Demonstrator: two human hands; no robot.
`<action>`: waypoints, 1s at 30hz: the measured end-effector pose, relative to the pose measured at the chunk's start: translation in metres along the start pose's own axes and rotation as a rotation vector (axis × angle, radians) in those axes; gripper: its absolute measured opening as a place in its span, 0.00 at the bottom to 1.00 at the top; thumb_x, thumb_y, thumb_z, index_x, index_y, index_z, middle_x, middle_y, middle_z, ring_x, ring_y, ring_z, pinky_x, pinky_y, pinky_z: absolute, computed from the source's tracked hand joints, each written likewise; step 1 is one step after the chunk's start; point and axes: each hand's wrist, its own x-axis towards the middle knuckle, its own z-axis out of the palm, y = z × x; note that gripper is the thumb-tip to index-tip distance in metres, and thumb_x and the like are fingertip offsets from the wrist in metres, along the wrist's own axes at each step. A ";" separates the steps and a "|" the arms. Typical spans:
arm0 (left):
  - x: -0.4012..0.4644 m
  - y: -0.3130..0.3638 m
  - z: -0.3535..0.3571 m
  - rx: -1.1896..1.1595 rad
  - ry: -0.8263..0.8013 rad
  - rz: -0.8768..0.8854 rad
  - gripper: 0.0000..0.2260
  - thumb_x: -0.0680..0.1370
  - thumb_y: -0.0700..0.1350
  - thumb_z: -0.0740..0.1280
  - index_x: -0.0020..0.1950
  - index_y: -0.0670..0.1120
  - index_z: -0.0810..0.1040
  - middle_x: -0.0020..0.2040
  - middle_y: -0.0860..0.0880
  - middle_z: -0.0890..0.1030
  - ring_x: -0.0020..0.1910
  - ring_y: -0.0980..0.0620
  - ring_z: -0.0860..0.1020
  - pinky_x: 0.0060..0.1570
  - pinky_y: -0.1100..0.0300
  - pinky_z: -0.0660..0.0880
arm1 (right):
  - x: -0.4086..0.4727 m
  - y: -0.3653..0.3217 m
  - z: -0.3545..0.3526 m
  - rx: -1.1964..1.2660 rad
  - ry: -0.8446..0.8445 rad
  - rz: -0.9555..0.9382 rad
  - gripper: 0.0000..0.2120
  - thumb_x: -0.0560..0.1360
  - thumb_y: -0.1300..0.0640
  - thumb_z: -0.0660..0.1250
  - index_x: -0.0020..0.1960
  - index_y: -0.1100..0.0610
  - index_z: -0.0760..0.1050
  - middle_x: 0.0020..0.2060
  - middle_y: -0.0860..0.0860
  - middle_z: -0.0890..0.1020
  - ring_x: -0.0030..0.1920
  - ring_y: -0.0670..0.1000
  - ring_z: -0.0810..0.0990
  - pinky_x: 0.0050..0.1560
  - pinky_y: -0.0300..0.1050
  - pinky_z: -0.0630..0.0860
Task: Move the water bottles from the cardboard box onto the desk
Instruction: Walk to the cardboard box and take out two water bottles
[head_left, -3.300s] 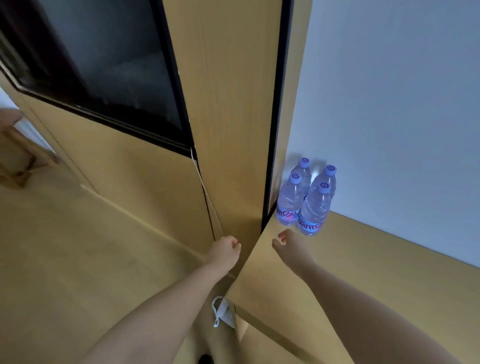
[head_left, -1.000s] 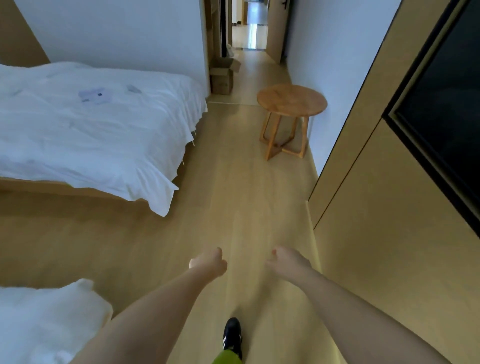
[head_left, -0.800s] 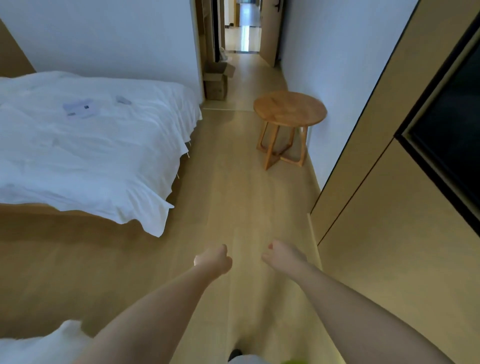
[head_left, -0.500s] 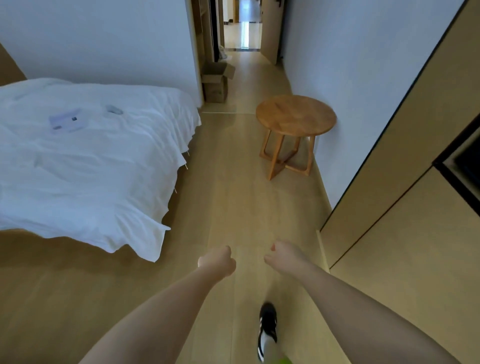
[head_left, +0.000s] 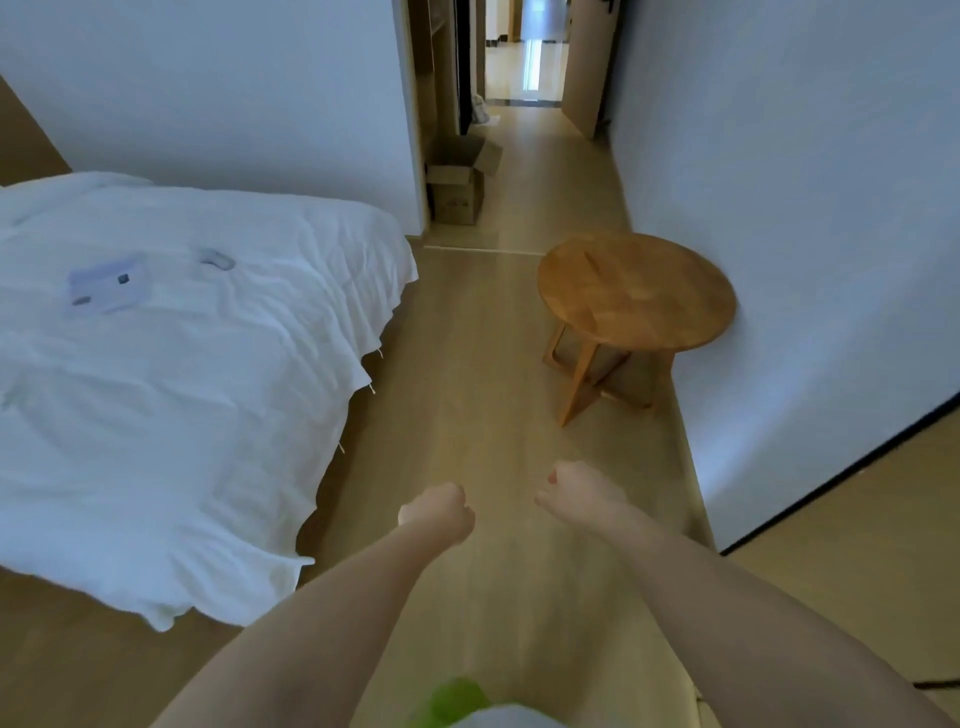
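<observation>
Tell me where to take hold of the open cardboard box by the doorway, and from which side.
Hedged, since it is far off: grip the cardboard box by its two opposite side walls, just under the rim, coming from above and in front. It stands upright on the floor with its flaps folded open, so the walls are free; the loose flaps would bend. Both hands, left and right, are curled and empty.

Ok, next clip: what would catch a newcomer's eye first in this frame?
Probably the two bare forearms stretched forward low in the view, left hand and right hand curled and holding nothing. Next, the white bed filling the left side, the round wooden table against the right wall, and an open cardboard box far down the floor by the doorway.
</observation>
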 end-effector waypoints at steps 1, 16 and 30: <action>0.018 0.002 -0.012 -0.006 0.004 -0.008 0.16 0.78 0.46 0.56 0.63 0.47 0.74 0.58 0.47 0.78 0.55 0.46 0.78 0.50 0.57 0.72 | 0.017 -0.003 -0.009 -0.014 -0.001 -0.008 0.23 0.76 0.40 0.62 0.63 0.55 0.73 0.58 0.52 0.78 0.57 0.54 0.78 0.55 0.50 0.77; 0.330 0.011 -0.215 -0.118 -0.014 0.021 0.11 0.80 0.45 0.58 0.59 0.44 0.76 0.54 0.47 0.79 0.53 0.47 0.78 0.57 0.54 0.75 | 0.306 -0.081 -0.144 0.034 0.043 0.029 0.17 0.78 0.41 0.59 0.56 0.53 0.72 0.52 0.50 0.76 0.53 0.52 0.77 0.53 0.50 0.77; 0.570 0.044 -0.326 -0.109 -0.096 0.074 0.09 0.80 0.45 0.58 0.53 0.45 0.76 0.47 0.48 0.78 0.47 0.50 0.78 0.49 0.58 0.75 | 0.556 -0.108 -0.239 0.078 0.014 0.023 0.19 0.79 0.43 0.58 0.58 0.57 0.74 0.50 0.50 0.77 0.49 0.50 0.77 0.49 0.47 0.77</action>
